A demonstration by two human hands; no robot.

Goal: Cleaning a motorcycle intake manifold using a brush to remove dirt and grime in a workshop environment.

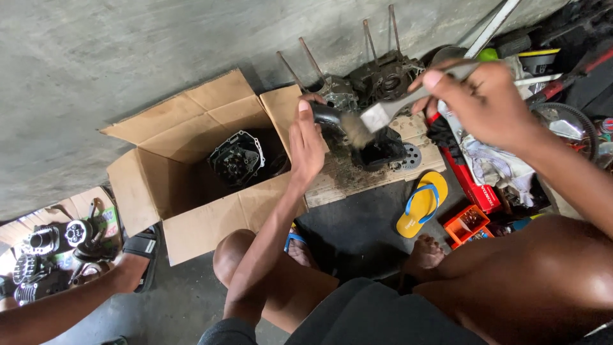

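The person sat low over the concrete floor (96, 57), knees drawn up. The left hand (305, 144) was closed around a dark curved metal part (327, 115), holding it up in front of the body with the fingers wrapped over its near end, so that grip was shut on the part. The right hand (476, 96) was clenched on the handle of a paintbrush (383, 114), whose long axis ran from the upper right down to the lower left. Its worn bristles pointed toward the part and met it just beside the left thumb. The part thus lay to the left of the right hand, at the brush's tip, with the left hand much the nearer of the two.

Below the hands a greasy engine piece (382, 150) rested on a flattened sheet of cardboard (338, 179). An open cardboard box (191, 166) with another engine casing (236, 156) inside stood to the left. A yellow sandal (421, 204) lay near the person's bare foot (424, 250), and an orange tray (469, 223) sat beside it. At the lower left, another person's arm (70, 303) reached toward a cluster of engine parts (51, 249).
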